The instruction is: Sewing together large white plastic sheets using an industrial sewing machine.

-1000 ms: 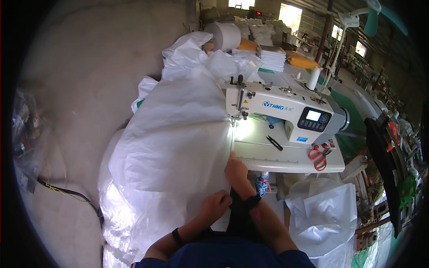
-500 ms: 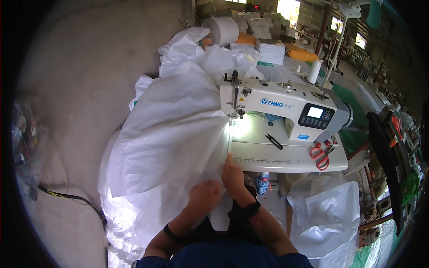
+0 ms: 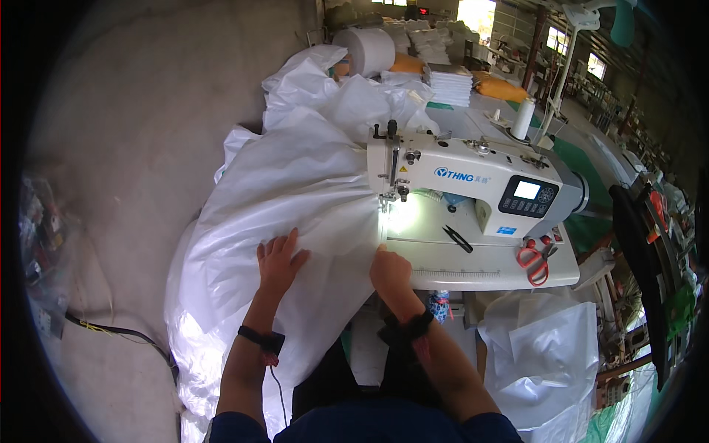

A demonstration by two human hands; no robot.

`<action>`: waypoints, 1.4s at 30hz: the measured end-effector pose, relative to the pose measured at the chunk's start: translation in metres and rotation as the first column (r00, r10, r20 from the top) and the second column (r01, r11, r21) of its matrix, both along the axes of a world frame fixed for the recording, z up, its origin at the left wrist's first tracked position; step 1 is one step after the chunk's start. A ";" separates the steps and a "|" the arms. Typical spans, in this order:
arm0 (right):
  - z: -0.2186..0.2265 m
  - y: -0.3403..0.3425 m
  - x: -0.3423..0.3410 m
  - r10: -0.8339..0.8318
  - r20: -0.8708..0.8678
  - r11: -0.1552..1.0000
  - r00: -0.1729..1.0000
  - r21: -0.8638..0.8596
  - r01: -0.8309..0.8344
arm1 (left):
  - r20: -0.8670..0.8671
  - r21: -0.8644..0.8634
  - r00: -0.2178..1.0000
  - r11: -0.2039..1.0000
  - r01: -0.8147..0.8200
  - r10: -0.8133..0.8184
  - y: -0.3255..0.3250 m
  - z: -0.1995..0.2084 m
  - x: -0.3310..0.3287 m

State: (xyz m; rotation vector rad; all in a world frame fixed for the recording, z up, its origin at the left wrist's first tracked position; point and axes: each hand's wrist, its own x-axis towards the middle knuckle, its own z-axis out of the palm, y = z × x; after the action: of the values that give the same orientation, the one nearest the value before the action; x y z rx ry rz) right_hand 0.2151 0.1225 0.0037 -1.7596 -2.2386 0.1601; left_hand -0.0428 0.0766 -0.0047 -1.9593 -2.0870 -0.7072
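A large white plastic sheet [image 3: 295, 188] spreads to the left of the white sewing machine [image 3: 458, 166], its right edge running under the needle area. My left hand [image 3: 279, 260] lies on the sheet with fingers spread, pressing on its folds. My right hand [image 3: 391, 275] is closed at the sheet's edge by the front of the machine bed [image 3: 480, 255], just short of the lit needle; its fingers pinch that edge. Thread snips [image 3: 458, 239] and red-handled scissors [image 3: 535, 264] rest on the bed to the right.
Behind the machine stand a white roll [image 3: 369, 52], a thread cone [image 3: 523, 118] and stacked white sheets [image 3: 449, 85]. More white plastic [image 3: 543, 354] hangs at the lower right. A black cable [image 3: 122, 327] crosses the floor at left.
My left hand has moved left and away from me, from a closed shape near my right hand to spread fingers on the sheet. My right hand stays near the edge; the sheet's folds have shifted.
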 end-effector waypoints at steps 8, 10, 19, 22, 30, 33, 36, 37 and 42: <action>-0.002 0.048 -0.012 -0.082 0.011 0.996 0.997 -0.035 0.082 | -0.023 0.031 1.000 0.999 0.011 -0.011 0.051 -0.002 -0.011; -0.005 0.059 -0.011 -0.072 0.001 0.997 0.997 -0.032 0.072 | -0.010 0.021 1.000 1.000 0.014 -0.014 0.059 0.001 -0.012; -0.009 0.078 -0.004 -0.064 -0.107 0.997 0.992 0.036 0.068 | 0.039 0.045 0.996 0.996 0.081 -0.083 0.082 0.007 -0.012; -0.009 0.076 -0.001 -0.039 -0.093 0.997 0.995 0.056 0.044 | 0.022 0.119 0.998 0.991 0.061 -0.064 0.084 0.006 -0.013; -0.010 0.077 0.002 0.038 0.060 0.996 0.998 0.079 -0.042 | -0.255 0.177 0.949 0.974 -0.142 0.185 0.078 0.006 -0.042; -0.012 0.078 0.002 0.015 0.025 0.998 1.000 0.066 -0.017 | -0.359 0.166 0.880 0.949 -0.268 0.312 0.069 0.015 -0.072; -0.012 0.079 0.003 0.039 0.045 0.997 0.998 0.059 -0.042 | -0.438 0.204 0.820 0.929 -0.310 0.370 0.054 0.028 -0.104; -0.012 0.080 0.003 0.033 0.032 0.997 0.999 0.073 -0.035 | -0.450 0.233 0.807 0.923 -0.307 0.382 0.048 0.033 -0.113; -0.013 0.082 0.005 0.045 0.012 0.993 0.999 0.112 -0.046 | -0.425 0.301 0.807 0.905 -0.300 0.409 0.007 0.074 -0.145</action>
State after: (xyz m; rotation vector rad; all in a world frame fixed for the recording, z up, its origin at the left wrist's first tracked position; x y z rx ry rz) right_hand 0.2196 0.2044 -0.0093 -1.6560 -2.2490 0.0349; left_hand -0.1873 0.0832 0.0697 -1.3786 -1.8856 -0.3097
